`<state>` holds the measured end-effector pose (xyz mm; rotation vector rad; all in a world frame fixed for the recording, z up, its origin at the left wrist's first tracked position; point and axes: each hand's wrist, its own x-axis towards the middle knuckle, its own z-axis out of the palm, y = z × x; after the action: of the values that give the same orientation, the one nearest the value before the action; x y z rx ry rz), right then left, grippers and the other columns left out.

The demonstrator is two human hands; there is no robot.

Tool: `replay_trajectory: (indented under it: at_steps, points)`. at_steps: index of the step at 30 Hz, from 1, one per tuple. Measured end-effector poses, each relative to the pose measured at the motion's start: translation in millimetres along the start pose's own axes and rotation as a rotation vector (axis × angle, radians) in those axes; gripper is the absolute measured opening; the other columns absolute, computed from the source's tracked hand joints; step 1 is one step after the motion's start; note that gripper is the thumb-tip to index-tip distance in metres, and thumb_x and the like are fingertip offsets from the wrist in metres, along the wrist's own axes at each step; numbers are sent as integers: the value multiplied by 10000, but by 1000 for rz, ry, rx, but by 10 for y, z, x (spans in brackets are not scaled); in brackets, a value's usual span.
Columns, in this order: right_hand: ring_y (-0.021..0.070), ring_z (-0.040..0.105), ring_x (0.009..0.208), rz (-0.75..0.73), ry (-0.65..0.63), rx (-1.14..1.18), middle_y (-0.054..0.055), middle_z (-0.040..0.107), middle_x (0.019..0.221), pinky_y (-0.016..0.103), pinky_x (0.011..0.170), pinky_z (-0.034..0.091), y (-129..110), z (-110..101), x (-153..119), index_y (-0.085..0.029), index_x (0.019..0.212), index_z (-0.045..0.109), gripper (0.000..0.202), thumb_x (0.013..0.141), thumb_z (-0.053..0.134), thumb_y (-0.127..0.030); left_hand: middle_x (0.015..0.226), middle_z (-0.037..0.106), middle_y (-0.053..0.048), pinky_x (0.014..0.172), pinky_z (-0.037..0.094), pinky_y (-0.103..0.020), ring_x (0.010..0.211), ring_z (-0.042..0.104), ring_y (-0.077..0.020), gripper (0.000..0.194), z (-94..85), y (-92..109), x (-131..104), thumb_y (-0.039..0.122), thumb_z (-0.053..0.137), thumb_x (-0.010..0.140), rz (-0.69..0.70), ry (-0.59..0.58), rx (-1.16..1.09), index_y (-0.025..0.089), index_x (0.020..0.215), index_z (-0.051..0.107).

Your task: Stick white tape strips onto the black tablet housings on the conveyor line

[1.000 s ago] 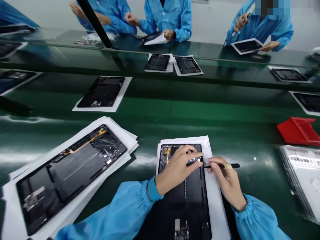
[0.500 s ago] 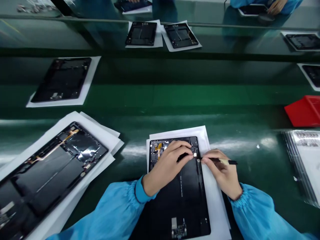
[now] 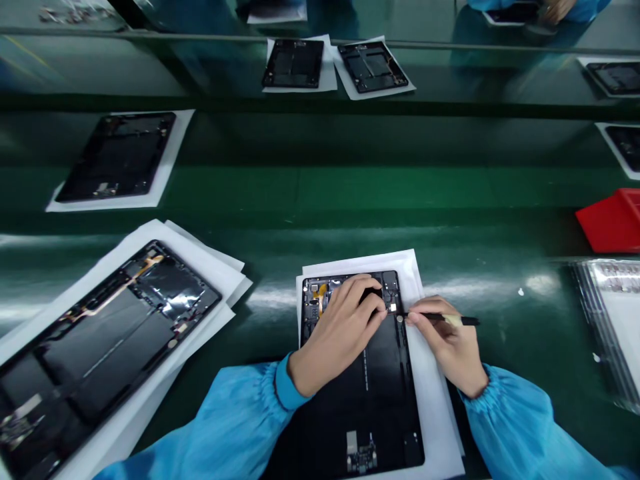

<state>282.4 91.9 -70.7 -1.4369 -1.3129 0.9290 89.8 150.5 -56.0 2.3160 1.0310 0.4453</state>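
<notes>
An opened tablet (image 3: 350, 420) lies on white sheets (image 3: 437, 427) in front of me, its inner parts facing up. Over its upper part rests my left hand (image 3: 345, 327), fingers curled and thumb and fingertip together beside a small white square part (image 3: 393, 307). Whatever that pinch holds is hidden. My right hand (image 3: 447, 340) is at the tablet's upper right edge, closed on a slim black pen-like tool (image 3: 469, 321) with a pale band. The tool's thin tip points left at the edge, near a small round silver part (image 3: 399, 319).
A second opened tablet (image 3: 115, 340) lies tilted on stacked white sheets at left. Beyond, another tablet (image 3: 117, 157) sits on paper on the green bench (image 3: 350, 193). To the right are a red bin (image 3: 610, 223) and stacked clear trays (image 3: 607, 327). A co-worker's hand (image 3: 555, 10) shows at the back.
The view has shifted slightly. Both hands stay at almost the same spot on the tablet, with the left fingers a little more curled and the tool still in my right hand.
</notes>
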Motion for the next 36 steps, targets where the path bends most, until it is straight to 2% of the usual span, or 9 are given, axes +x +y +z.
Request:
replay_trajectory:
  at_steps: [7, 14, 18, 24, 32, 36]
  points:
    - [174, 657, 774, 17, 28, 7, 41, 674, 816, 275, 653, 570, -11, 4, -1, -222, 835, 694, 52, 871, 659, -234, 1235, 525, -63, 1047, 369, -436, 1277, 431, -254, 64, 24, -24, -3, 167, 547, 934, -23, 10, -46, 215, 908, 580]
    - [178, 697, 707, 52, 158, 7, 17, 725, 748, 271, 625, 590, -83, 38, 58, -218, 770, 712, 70, 803, 735, -277, 1206, 558, -50, 1026, 376, -427, 1237, 478, -251, 80, 35, -21, 36, 141, 600, 886, -45, 28, -88, 213, 853, 612]
    - [193, 717, 699, 50, 113, -41, 25, 751, 753, 300, 670, 609, -92, 54, 95, -218, 749, 741, 92, 794, 742, -298, 1213, 557, -53, 1023, 382, -434, 1226, 486, -254, 78, 34, -52, 33, 144, 602, 882, -46, 23, -118, 212, 855, 629]
    - [200, 723, 676, 51, 121, -38, 23, 754, 738, 299, 637, 616, -87, 49, 115, -221, 731, 739, 112, 782, 747, -320, 1244, 554, -56, 1041, 380, -439, 1247, 473, -255, 86, 16, -75, 27, 160, 574, 903, -19, 0, -123, 215, 873, 633]
    - [220, 726, 737, 68, 67, -88, 32, 762, 785, 340, 716, 612, -40, 49, 75, -229, 764, 756, 117, 804, 735, -337, 1225, 577, -44, 1011, 399, -448, 1197, 516, -267, 105, 41, -43, 55, 115, 641, 821, -90, 48, -173, 217, 799, 655]
    - [211, 725, 715, 53, 95, -91, 28, 762, 768, 325, 691, 612, -46, 44, 79, -228, 746, 756, 109, 796, 744, -324, 1220, 582, -43, 1020, 390, -437, 1209, 512, -252, 95, 36, -62, 53, 132, 629, 853, -64, 55, -201, 217, 816, 651]
